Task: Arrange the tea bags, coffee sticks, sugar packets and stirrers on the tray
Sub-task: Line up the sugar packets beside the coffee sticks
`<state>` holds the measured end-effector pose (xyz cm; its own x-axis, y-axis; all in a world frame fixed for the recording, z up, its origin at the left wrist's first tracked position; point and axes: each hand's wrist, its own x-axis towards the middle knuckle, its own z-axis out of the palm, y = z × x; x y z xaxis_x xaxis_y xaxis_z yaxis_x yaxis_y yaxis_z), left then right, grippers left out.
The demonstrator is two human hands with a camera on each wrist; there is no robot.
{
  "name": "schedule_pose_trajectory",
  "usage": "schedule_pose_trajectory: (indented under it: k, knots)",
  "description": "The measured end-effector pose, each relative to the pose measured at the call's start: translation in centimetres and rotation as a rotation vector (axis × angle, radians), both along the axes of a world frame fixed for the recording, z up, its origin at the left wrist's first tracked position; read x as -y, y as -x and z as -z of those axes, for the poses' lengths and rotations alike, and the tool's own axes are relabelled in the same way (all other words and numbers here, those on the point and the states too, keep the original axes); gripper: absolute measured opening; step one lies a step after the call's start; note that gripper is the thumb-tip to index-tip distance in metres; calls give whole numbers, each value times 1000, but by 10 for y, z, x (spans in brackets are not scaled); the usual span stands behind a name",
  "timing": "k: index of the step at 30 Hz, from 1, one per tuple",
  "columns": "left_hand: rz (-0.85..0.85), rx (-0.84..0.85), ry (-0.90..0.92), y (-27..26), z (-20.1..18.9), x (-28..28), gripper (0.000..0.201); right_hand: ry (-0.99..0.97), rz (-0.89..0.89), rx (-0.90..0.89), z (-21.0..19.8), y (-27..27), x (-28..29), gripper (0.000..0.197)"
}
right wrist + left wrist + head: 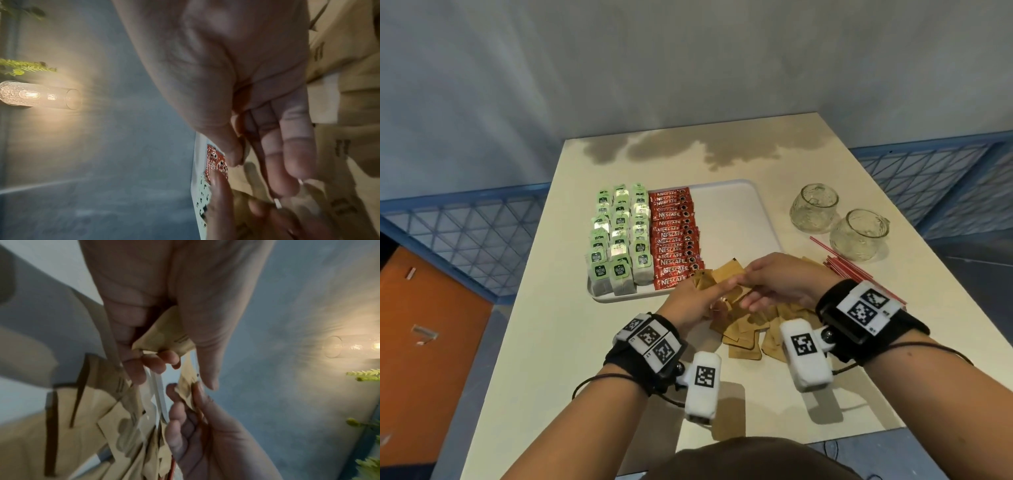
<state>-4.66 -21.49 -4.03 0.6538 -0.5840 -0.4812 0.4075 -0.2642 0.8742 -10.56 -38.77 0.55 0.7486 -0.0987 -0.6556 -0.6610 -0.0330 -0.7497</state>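
Note:
On the white tray (739,209), green-tagged tea bags (618,240) fill three columns at the left and red coffee sticks (676,240) lie stacked beside them. Brown sugar packets (748,330) are heaped on the table at the tray's near right corner. Both hands meet above that heap. My left hand (717,291) grips a few sugar packets (162,337) in curled fingers. My right hand (751,284) pinches one packet (187,384) between thumb and forefinger, its other fingers (296,154) straight. Red stirrers (849,270) lie on the table right of my hands.
Two glass cups (813,207) (858,234) stand on the table right of the tray, just behind the stirrers. The right half of the tray is bare. The table (571,342) ends at my body below and at a grey wall beyond.

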Motion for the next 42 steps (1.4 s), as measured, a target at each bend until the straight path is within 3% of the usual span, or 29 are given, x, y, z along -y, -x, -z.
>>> schedule_pose_trajectory:
  k: [4, 9, 11, 15, 17, 23, 27, 33, 42]
  knots:
    - [-97, -73, 71, 4, -1, 3, 33, -68, -78, 11, 4, 1, -12, 11]
    - [-158, -171, 129, 6, 3, 4, 24, 26, -226, 15, 10, 4, -18, 26]
    - [-223, -182, 123, 5, 1, 2, 19, 192, -261, 47, 11, 6, -18, 35]
    - [-258, -271, 199, 0, 0, -5, 9, 791, -499, 162, 15, 11, -8, 48]
    - [-271, -305, 221, -1, 0, -8, 7, 881, -588, 198, 19, 12, -6, 56]
    - [-178, -285, 201, 1, -2, -16, 4, 919, -686, 200, 22, 6, -5, 69]
    - [-158, -234, 160, 4, 2, -19, 14, 944, -701, 182, 24, 4, -4, 61]
    - [-135, -199, 136, 6, 0, -27, 7, 912, -660, 192, 27, 3, -1, 45]
    - [-193, -184, 141, 8, 0, -31, 18, 953, -669, 195, 27, 3, 0, 46]
